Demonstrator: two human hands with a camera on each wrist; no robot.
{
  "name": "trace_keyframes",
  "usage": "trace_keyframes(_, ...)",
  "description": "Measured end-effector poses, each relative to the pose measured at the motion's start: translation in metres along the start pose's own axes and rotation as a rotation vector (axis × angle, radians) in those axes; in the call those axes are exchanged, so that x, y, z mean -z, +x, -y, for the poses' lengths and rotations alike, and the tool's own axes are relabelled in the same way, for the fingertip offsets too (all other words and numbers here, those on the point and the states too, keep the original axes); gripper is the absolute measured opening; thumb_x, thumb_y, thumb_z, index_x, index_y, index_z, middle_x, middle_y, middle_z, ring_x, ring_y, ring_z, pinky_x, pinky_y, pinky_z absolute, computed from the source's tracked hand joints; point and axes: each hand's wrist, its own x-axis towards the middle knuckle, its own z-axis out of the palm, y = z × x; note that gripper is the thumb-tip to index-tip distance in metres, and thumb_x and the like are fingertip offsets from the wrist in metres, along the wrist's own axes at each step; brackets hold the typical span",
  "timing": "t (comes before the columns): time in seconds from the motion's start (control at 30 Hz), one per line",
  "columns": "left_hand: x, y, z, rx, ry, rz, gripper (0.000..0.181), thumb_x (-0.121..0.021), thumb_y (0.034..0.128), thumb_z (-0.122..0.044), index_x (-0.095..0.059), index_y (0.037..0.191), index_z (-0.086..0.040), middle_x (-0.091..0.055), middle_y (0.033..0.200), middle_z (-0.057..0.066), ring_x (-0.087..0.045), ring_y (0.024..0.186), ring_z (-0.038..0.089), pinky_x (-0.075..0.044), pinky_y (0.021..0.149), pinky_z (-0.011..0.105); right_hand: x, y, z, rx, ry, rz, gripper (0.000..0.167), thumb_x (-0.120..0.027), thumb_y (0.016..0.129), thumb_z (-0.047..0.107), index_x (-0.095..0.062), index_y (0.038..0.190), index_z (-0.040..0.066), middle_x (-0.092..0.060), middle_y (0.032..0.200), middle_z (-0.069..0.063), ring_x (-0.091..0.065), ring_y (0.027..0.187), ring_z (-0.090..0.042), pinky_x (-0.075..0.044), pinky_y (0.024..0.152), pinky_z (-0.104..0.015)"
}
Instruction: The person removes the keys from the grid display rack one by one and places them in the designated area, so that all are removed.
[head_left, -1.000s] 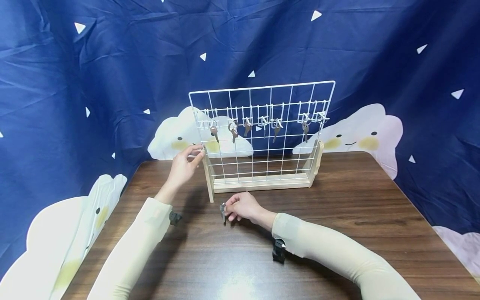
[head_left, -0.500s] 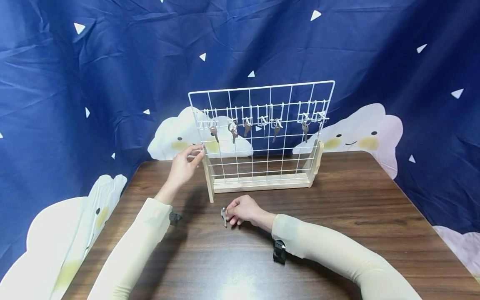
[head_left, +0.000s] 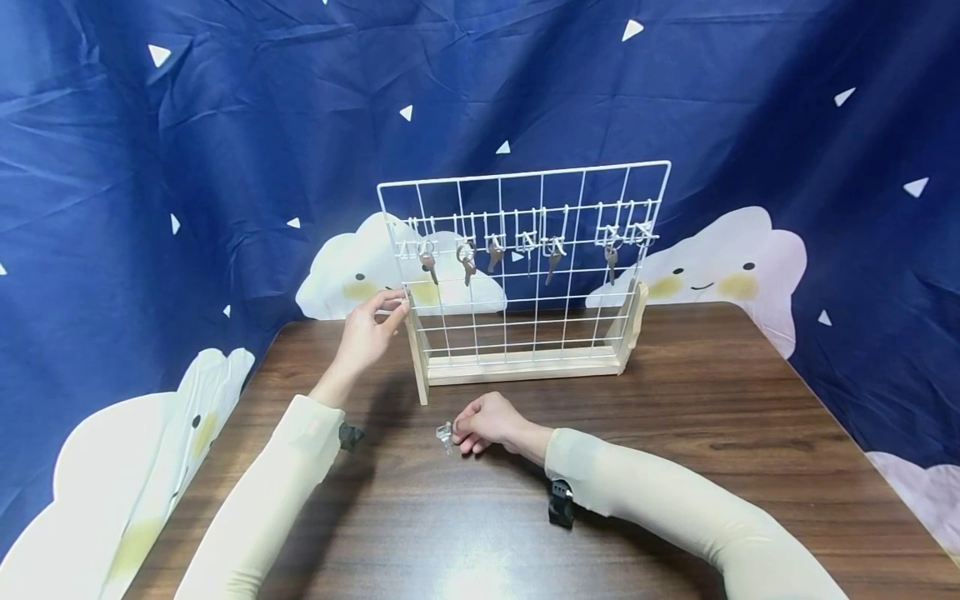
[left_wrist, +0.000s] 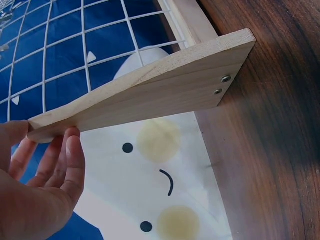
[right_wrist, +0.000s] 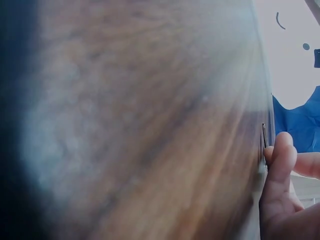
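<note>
At the upper end of the rack's left wooden side panel (left_wrist: 150, 82), my left hand (head_left: 367, 332) grips the wood, thumb on one face and fingers on the other. The panel belongs to a white wire-grid rack (head_left: 525, 342) with a wooden base. My right hand (head_left: 489, 422) is low over the table in front of the rack, its fingertips pinching a small silver key (head_left: 444, 435). In the right wrist view the key (right_wrist: 264, 132) shows as a thin edge against the wood by the fingertips (right_wrist: 284, 142), which partly hide it.
Several keys hang from white hooks along the grid, among them one key (head_left: 428, 262) at the left and another key (head_left: 611, 262) at the right. The brown wooden table (head_left: 720, 433) reaches back to a blue cloth backdrop (head_left: 225, 125) with clouds.
My right hand has come slightly down toward the near side with the key, which has tipped from hanging upright to lying flatter near the table. The left hand keeps its place.
</note>
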Motion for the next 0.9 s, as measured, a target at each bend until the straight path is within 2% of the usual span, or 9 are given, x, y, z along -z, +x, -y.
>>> trace_keyframes(0.2,0.000,0.000,0.000,-0.003,-0.003,-0.001,0.033,-0.064,0.0982,-0.028,-0.066,0.126,-0.011,-0.072,0.112,0.022,-0.074,0.094,0.037,-0.065,0.074,0.039,0.004,0.001,-0.002,0.006,-0.007,0.009,0.016,-0.066,0.088,0.001,-0.070,0.101,-0.008,-0.076,0.082,-0.018,-0.067,0.054,-0.009,-0.055,0.047,-0.017)
trace_keyframes(0.5,0.000,0.000,0.000,0.000,-0.018,0.003,0.033,-0.064,0.0982,-0.028,-0.066,0.127,-0.011,-0.072,0.113,0.023,-0.074,0.096,0.039,-0.065,0.073,0.041,0.009,-0.001,0.004,0.025,-0.028,0.005,0.020,-0.067,0.087,0.003,-0.069,0.105,-0.007,-0.076,0.081,-0.014,-0.066,0.054,-0.008,-0.053,0.046,-0.017)
trace_keyframes(0.7,0.000,0.000,0.000,-0.005,-0.012,-0.001,0.033,-0.064,0.0982,-0.028,-0.065,0.127,-0.011,-0.072,0.113,0.023,-0.074,0.095,0.039,-0.065,0.072,0.041,0.012,-0.002,0.007,0.057,-0.069,0.012,0.019,-0.067,0.086,0.005,-0.070,0.103,-0.003,-0.077,0.086,-0.016,-0.065,0.056,-0.008,-0.051,0.046,-0.018)
trace_keyframes(0.9,0.000,0.000,-0.001,-0.001,-0.009,0.002,0.033,-0.064,0.0984,-0.027,-0.065,0.127,-0.011,-0.072,0.113,0.023,-0.074,0.095,0.037,-0.065,0.073,0.038,0.013,-0.002,0.008,0.071,-0.082,0.017,0.020,-0.069,0.083,0.006,-0.070,0.102,-0.001,-0.077,0.083,-0.014,-0.065,0.057,-0.008,-0.049,0.047,-0.020)
